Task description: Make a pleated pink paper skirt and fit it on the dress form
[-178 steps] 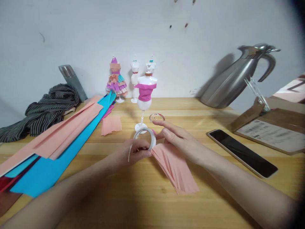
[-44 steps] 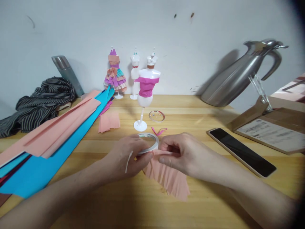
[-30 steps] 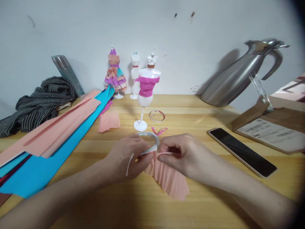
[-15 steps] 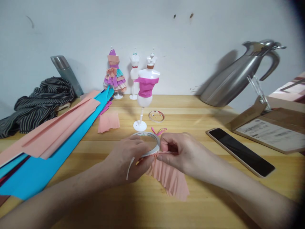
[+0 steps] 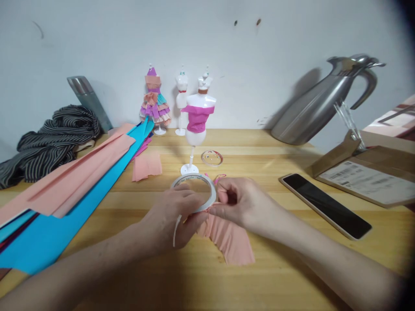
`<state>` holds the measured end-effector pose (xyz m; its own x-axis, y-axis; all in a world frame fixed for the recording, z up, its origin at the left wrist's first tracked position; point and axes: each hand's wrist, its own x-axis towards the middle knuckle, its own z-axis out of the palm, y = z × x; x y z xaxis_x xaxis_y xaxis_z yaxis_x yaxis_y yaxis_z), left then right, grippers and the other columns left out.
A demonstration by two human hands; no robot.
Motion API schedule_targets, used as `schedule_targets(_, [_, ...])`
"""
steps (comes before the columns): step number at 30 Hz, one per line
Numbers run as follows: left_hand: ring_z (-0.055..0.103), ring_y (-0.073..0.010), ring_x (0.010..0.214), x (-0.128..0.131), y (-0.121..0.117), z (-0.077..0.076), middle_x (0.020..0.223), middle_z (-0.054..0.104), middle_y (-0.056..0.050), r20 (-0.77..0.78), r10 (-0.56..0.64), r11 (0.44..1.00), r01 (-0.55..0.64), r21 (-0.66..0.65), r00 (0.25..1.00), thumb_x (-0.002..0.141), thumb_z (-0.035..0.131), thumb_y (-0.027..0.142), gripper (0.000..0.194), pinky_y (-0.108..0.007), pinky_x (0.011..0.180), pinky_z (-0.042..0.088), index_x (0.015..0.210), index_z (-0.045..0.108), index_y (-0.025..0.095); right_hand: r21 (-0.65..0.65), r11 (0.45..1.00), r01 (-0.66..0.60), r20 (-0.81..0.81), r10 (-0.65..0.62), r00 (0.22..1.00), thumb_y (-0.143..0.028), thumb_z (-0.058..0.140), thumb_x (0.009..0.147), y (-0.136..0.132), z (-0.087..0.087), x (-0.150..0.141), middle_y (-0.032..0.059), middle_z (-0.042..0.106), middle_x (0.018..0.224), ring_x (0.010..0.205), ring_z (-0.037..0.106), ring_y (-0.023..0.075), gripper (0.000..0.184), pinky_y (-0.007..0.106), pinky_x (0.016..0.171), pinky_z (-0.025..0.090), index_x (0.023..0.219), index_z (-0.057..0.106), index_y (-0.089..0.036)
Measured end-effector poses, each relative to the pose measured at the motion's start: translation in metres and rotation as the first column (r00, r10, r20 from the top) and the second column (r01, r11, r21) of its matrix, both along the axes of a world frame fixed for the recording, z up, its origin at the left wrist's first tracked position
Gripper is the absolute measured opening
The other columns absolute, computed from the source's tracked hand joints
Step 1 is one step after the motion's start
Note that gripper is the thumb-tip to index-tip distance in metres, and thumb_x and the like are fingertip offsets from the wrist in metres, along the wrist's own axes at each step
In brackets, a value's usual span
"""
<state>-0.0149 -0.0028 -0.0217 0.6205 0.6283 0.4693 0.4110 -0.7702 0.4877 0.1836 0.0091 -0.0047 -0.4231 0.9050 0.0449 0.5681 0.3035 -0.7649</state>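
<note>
My left hand [image 5: 181,211] is closed around the near side of a roll of double-sided tape [image 5: 211,195], with a narrow white strip [image 5: 177,231] sticking out at its wrist side. Pleated peach crepe paper [image 5: 231,239] hangs below the roll, its gathered top edge at my left fingertips. My right hand [image 5: 238,203] pinches that same edge between thumb and bent fingers, close to the roll's right side. Just beyond stands a white mini dress form [image 5: 196,137] with a magenta paper band [image 5: 197,119] around its bust.
Blue crepe paper [image 5: 74,220] and folded peach sheets [image 5: 81,172] lie left, near striped cloth [image 5: 58,138]. A dressed mini mannequin [image 5: 154,101] stands behind. At right are a phone [image 5: 326,205], a cardboard box [image 5: 372,166] and a steel jug [image 5: 311,103]. A clear ring-shaped container [image 5: 212,158] lies mid-table.
The tape roll has tipped up slightly and shifted a little left. My right hand has slid slightly left along the peach paper's edge, nearer my left fingers.
</note>
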Motion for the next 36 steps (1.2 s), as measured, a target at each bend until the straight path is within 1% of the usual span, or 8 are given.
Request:
schedule_targets(4, [0.043, -0.0137, 0.066, -0.003, 0.002, 0.000, 0.065, 0.051, 0.000, -0.014, -0.024, 0.999, 0.023, -0.026, 1.000, 0.089, 0.050, 0.019, 0.019, -0.026, 0.059, 0.030, 0.071, 0.051, 0.016, -0.022, 1.000, 0.016, -0.045, -0.017, 0.999, -0.033, 0.067, 0.071, 0.003, -0.004, 0.000, -0.0063, 0.037, 0.055, 0.052, 0.032, 0.0087, 0.041, 0.025, 0.046, 0.025, 0.057, 0.030, -0.022])
schedule_targets(10, [0.040, -0.0119, 0.065, 0.000, -0.002, 0.013, 0.061, 0.043, 0.003, 0.067, -0.113, 0.976, 0.123, -0.179, 0.991, 0.085, 0.056, 0.023, 0.030, -0.026, 0.061, 0.031, 0.062, 0.039, 0.017, -0.051, 0.999, -0.015, 0.003, 0.015, 1.000, -0.029, 0.069, 0.067, 0.002, -0.002, -0.004, -0.0077, 0.035, 0.051, 0.049, 0.032, 0.0074, 0.041, 0.023, 0.045, 0.024, 0.055, 0.031, -0.021])
schedule_targets(13, [0.033, -0.0098, 0.060, 0.002, -0.002, 0.014, 0.057, 0.031, 0.005, 0.092, -0.041, 0.957, 0.066, -0.282, 0.995, 0.085, 0.056, 0.022, 0.038, -0.025, 0.056, 0.027, 0.056, 0.031, 0.017, -0.043, 0.999, 0.002, 0.045, 0.000, 0.999, -0.031, 0.068, 0.068, -0.001, -0.004, -0.007, -0.0077, 0.035, 0.049, 0.047, 0.031, 0.0074, 0.040, 0.023, 0.044, 0.023, 0.054, 0.031, -0.021])
schedule_targets(15, [0.030, -0.0084, 0.057, 0.002, 0.000, 0.011, 0.056, 0.027, 0.005, 0.083, 0.050, 0.924, -0.014, -0.382, 0.995, 0.084, 0.053, 0.018, 0.038, -0.024, 0.053, 0.023, 0.054, 0.031, 0.016, 0.005, 1.000, 0.020, 0.073, -0.020, 0.997, -0.036, 0.066, 0.071, -0.003, -0.005, -0.009, -0.0072, 0.035, 0.048, 0.047, 0.031, 0.0078, 0.041, 0.024, 0.044, 0.023, 0.054, 0.032, -0.021])
schedule_targets(18, [0.033, -0.0077, 0.058, -0.001, 0.005, 0.008, 0.060, 0.034, 0.004, 0.058, 0.109, 0.834, -0.060, -0.549, 0.992, 0.086, 0.052, 0.023, 0.030, -0.023, 0.052, 0.023, 0.058, 0.046, 0.015, 0.037, 0.999, 0.015, 0.091, -0.018, 0.996, -0.038, 0.062, 0.075, -0.003, -0.004, -0.007, -0.0064, 0.035, 0.049, 0.047, 0.033, 0.0084, 0.040, 0.024, 0.045, 0.024, 0.054, 0.033, -0.021])
schedule_targets(20, [0.036, -0.0082, 0.060, -0.003, 0.007, 0.009, 0.062, 0.039, 0.004, 0.065, 0.119, 0.804, -0.058, -0.592, 0.991, 0.088, 0.052, 0.030, 0.029, -0.023, 0.053, 0.025, 0.064, 0.054, 0.014, 0.013, 1.000, -0.027, 0.110, 0.025, 0.994, -0.035, 0.061, 0.075, -0.002, 0.001, -0.004, -0.0062, 0.035, 0.051, 0.048, 0.033, 0.0087, 0.036, 0.024, 0.045, 0.024, 0.055, 0.034, -0.021])
schedule_targets(28, [0.038, -0.0089, 0.061, -0.005, 0.010, 0.015, 0.063, 0.041, 0.003, 0.128, 0.071, 0.813, 0.017, -0.583, 0.989, 0.088, 0.054, 0.036, 0.031, -0.022, 0.053, 0.028, 0.066, 0.054, 0.014, -0.112, 0.985, -0.130, 0.065, 0.138, 0.988, -0.037, 0.058, 0.079, 0.000, 0.021, 0.011, -0.0049, 0.035, 0.059, 0.054, 0.034, 0.0095, 0.031, 0.024, 0.047, 0.027, 0.061, 0.040, -0.020])
schedule_targets(36, [0.047, -0.0113, 0.066, -0.005, 0.008, 0.010, 0.066, 0.050, 0.001, 0.067, 0.061, 0.937, -0.034, -0.347, 0.996, 0.092, 0.053, 0.033, 0.031, -0.023, 0.059, 0.035, 0.069, 0.058, 0.014, 0.001, 0.995, -0.097, 0.056, 0.096, 0.994, -0.032, 0.056, 0.082, -0.009, 0.024, 0.008, -0.0040, 0.039, 0.058, 0.053, 0.036, 0.0097, 0.027, 0.023, 0.048, 0.028, 0.061, 0.048, -0.018])
